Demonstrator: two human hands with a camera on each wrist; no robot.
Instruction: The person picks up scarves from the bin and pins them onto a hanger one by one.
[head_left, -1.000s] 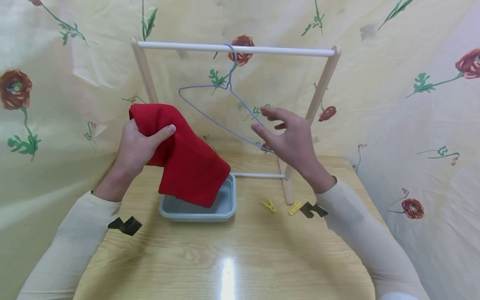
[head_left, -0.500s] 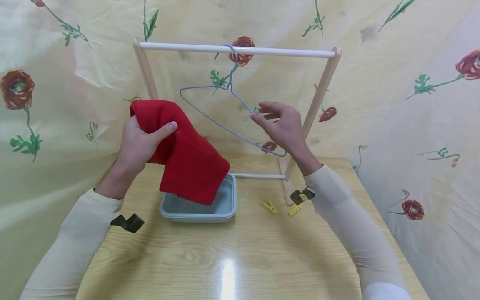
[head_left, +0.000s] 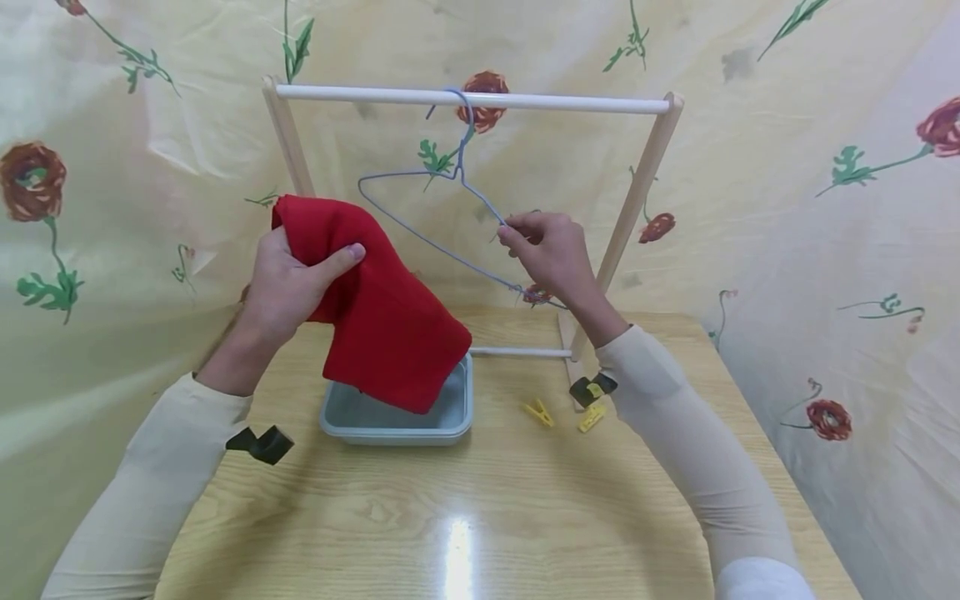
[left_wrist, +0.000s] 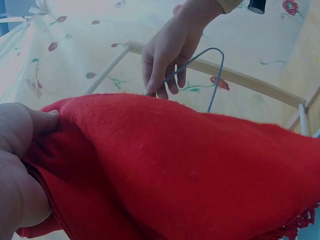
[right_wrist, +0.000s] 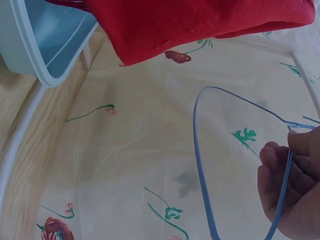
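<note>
My left hand (head_left: 281,287) grips a folded red scarf (head_left: 397,325), thumb on top and the other fingers hidden beneath the cloth. The scarf drapes to the right, its lower corner over the basin, and some fringe (left_wrist: 302,220) shows at its edge in the left wrist view. A blue wire hanger (head_left: 405,173) hangs by its hook from the white rail (head_left: 570,102). With thumb and fingers, my right hand (head_left: 551,250) pinches the hanger's right sloping arm. In the right wrist view the wire loop (right_wrist: 199,155) runs down beside that hand.
Below the scarf stands a light blue plastic basin (head_left: 397,434) on the wooden table (head_left: 360,517). Two yellow clothespins (head_left: 538,412) lie to its right. The rack's wooden post (head_left: 637,192) rises behind my right hand, and flowered fabric (head_left: 810,267) encloses the table.
My right hand has moved left to the hanger and now pinches its arm. The left hand, with the scarf, has shifted slightly right and up.
</note>
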